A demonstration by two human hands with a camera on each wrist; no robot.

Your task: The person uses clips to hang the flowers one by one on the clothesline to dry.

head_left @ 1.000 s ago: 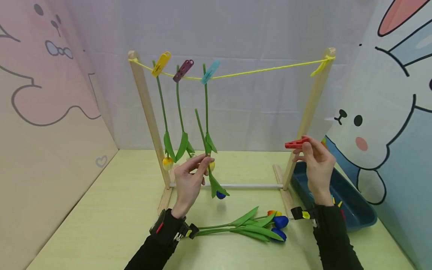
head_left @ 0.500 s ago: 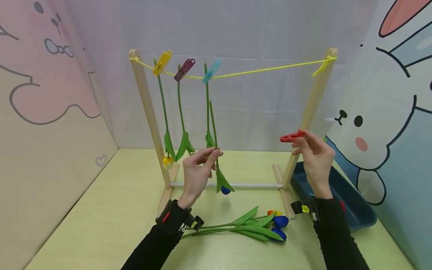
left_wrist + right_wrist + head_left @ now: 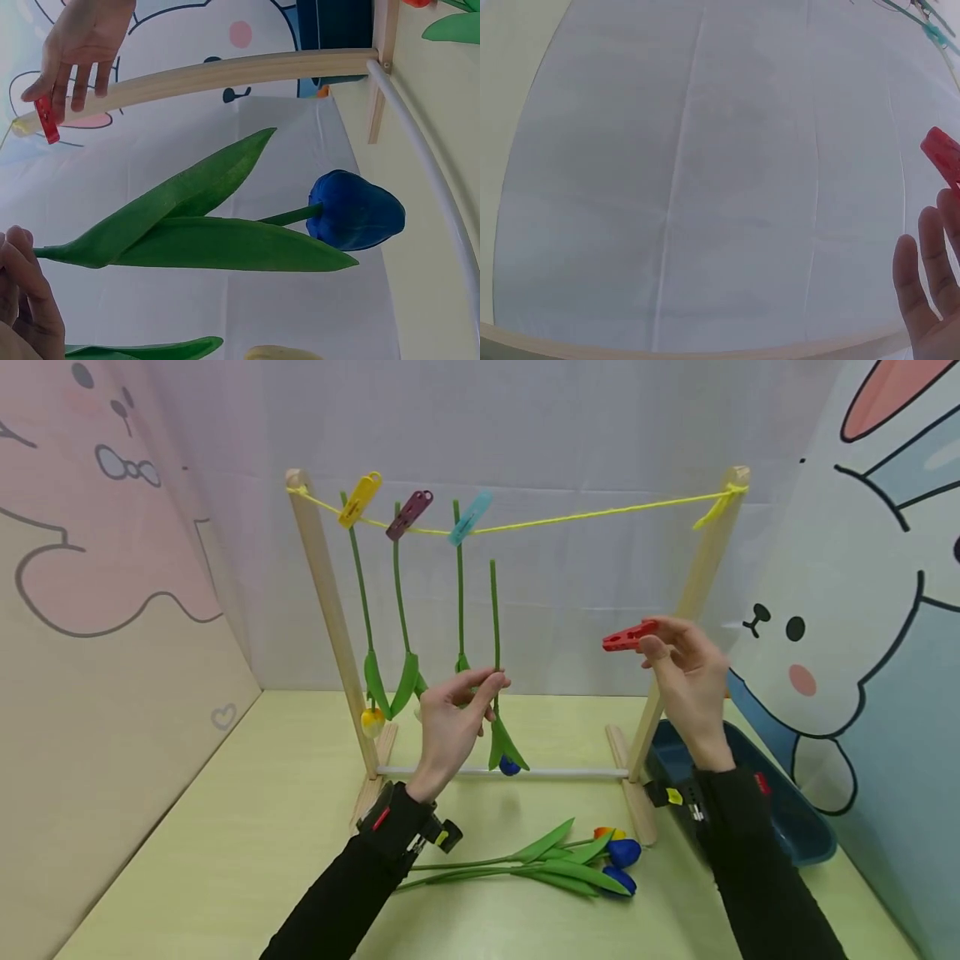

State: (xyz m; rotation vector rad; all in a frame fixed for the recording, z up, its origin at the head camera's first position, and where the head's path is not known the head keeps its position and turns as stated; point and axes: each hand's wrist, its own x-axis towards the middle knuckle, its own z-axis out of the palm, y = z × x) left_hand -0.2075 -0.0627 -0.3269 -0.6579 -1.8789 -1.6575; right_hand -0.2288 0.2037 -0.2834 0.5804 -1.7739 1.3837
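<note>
In the centre of the head view, my left hand (image 3: 457,718) pinches a blue tulip (image 3: 507,746) by its stem, bloom down; to the right, my right hand (image 3: 688,685) pinches a red clothespin (image 3: 625,637) between thumb and fingers, its tip pointing left. Both hands have just risen and drawn towards each other: the stem, which leaned left a second ago, now stands almost vertical, its free end below the yellow cord (image 3: 585,516), just right of the light blue clothespin (image 3: 470,518). I judge that this brings flower and clothespin closer to a bare stretch of cord, though neither touches it yet. Three hanging tulips (image 3: 362,585) hold their places at upper left, unchanged, and more tulips (image 3: 555,864) lie at lower centre on the tabletop (image 3: 187,827). Some things are hard to make out. My left hand covers the bloom of the third hanging flower, and the second one's is mostly hidden. My right forearm blocks much of the dark blue basin (image 3: 795,814), so I cannot tell what is in it. The left wrist view cuts off my left fingers and the stem's free end; the right wrist view shows only part of the clothespin at its right edge.
</note>
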